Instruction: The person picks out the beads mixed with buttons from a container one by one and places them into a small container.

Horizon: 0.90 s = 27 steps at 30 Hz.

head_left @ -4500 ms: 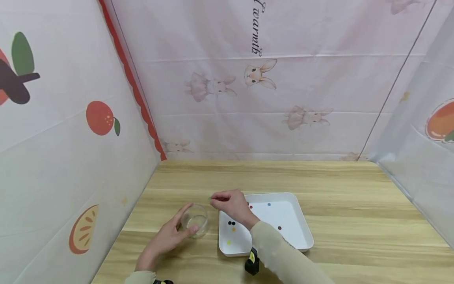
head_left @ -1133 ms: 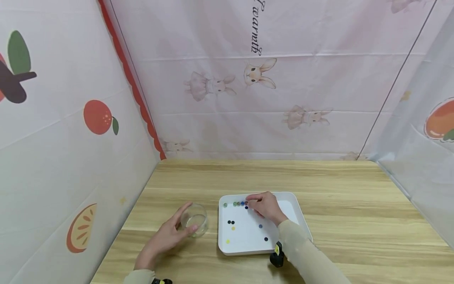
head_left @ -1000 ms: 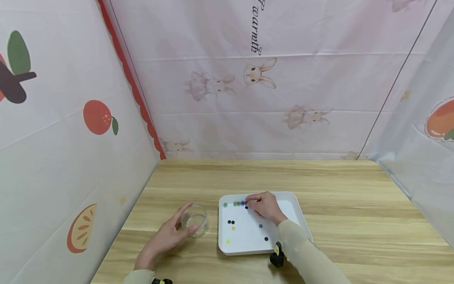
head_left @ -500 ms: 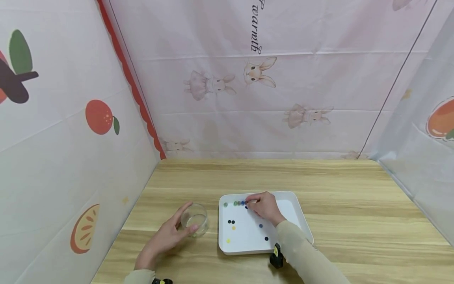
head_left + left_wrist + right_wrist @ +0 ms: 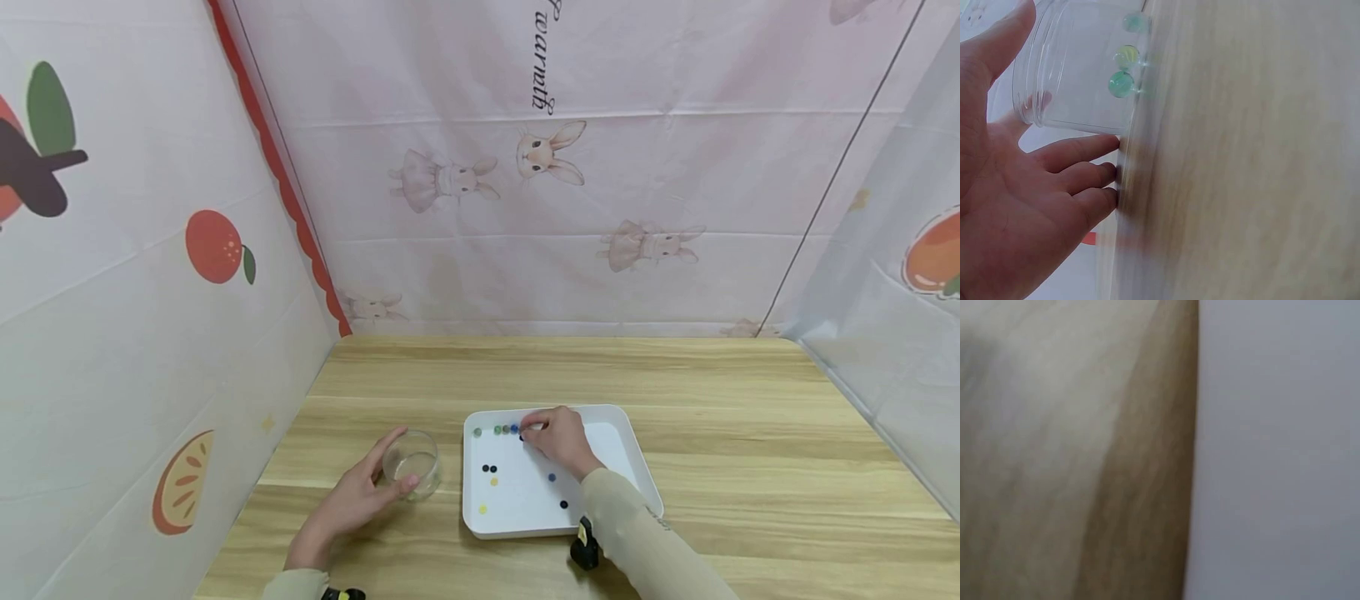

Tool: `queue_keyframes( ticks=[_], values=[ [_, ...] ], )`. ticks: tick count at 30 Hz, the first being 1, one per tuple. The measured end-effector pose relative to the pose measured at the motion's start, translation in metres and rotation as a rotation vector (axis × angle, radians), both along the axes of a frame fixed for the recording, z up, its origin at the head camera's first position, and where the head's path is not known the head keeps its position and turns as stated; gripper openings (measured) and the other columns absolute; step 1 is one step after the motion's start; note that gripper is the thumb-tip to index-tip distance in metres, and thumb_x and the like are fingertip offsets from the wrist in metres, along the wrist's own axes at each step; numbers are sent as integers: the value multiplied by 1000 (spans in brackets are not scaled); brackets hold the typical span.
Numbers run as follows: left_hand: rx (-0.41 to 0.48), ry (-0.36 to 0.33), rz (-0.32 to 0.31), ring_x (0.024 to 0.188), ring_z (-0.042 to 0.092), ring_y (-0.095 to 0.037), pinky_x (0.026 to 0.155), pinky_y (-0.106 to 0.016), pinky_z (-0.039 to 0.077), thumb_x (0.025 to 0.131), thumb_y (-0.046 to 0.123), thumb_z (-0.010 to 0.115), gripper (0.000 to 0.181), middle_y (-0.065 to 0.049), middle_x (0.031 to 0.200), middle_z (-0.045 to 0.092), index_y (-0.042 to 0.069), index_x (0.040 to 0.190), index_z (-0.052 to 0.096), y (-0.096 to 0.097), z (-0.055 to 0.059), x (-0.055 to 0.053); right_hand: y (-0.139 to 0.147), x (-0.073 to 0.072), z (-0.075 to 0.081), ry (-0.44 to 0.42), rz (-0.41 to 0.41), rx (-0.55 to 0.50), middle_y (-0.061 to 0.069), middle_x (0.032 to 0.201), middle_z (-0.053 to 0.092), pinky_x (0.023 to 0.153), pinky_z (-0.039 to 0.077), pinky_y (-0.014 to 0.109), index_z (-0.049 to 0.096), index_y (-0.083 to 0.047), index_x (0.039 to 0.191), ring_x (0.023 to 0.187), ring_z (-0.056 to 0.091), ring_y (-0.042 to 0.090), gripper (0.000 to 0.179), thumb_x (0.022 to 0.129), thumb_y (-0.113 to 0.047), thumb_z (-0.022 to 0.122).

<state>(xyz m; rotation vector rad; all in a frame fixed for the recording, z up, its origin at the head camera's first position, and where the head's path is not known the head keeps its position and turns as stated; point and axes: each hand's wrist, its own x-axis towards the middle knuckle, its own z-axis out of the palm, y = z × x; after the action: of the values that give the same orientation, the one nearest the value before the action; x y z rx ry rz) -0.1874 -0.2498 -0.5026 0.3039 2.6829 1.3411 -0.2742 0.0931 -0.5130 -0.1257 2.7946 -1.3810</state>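
Holding the clear cup (image 5: 1079,69) w/ thumb & index finger spread wide around its sides, the L hand (image 5: 358,498) is L of the white tray (image 5: 525,508); its other fingers reach down by the table (image 5: 750,433). Cup stands upright on the wood, w/ three glass marbles (image 5: 1120,84), green & yellowish, at its bottom.

R hand (image 5: 561,439) is over the tray's far side, thumb & fingertips close together at the R end of a short marble row incl. a green marble (image 5: 497,430) and a blue marble (image 5: 514,429); can't tell if they pinch anything, view's blocked. Separate greenish marble (image 5: 477,432) lies nr the far L corner.

Also in tray: two black balls (image 5: 485,468) side by side, an orange ball (image 5: 494,482) just nearer, a yellow ball (image 5: 483,509) nr the near L corner, a grey-blue ball (image 5: 552,477) approx mid-tray, and a lone black ball (image 5: 564,504) nr the front edge. R wrist view's blurry: tray wall & wood. Rabbit-print cloth (image 5: 637,167) hangs behind.
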Motion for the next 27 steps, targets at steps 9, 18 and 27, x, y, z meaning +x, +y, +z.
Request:
queue_keyframes(
  ticks=[9, 18, 27],
  values=[
    [7, 3, 1, 147, 42, -55, 120, -65, 38, 99, 42, 74, 82, -37, 163, 35, 39, 166, 27, -1, -2, -1, 4, 0, 2, 17, 8, 5, -2, 82, 73, 57, 41, 24, 86, -14, 100, 65, 52, 13, 10, 92, -11, 80],
    [8, -10, 12, 147, 42, -55, 120, -65, 37, 99, 46, 72, 80, -35, 164, 35, 42, 165, 27, -1, -5, -2, 5, 1, 8, -14, 7, -23, 1, 65, 65, 51, 39, 23, 85, -14, 107, 58, 52, 13, 14, 94, -17, 80],
    [7, -10, 10, 148, 41, -55, 120, -65, 37, 100, 46, 72, 79, -35, 164, 34, 42, 165, 26, -1, -3, -1, 3, 0, 16, -66, 3, -87, 7, 64, 67, 45, 38, 25, 83, -15, 110, 48, 49, 12, 16, 96, -19, 78]
  ],
)
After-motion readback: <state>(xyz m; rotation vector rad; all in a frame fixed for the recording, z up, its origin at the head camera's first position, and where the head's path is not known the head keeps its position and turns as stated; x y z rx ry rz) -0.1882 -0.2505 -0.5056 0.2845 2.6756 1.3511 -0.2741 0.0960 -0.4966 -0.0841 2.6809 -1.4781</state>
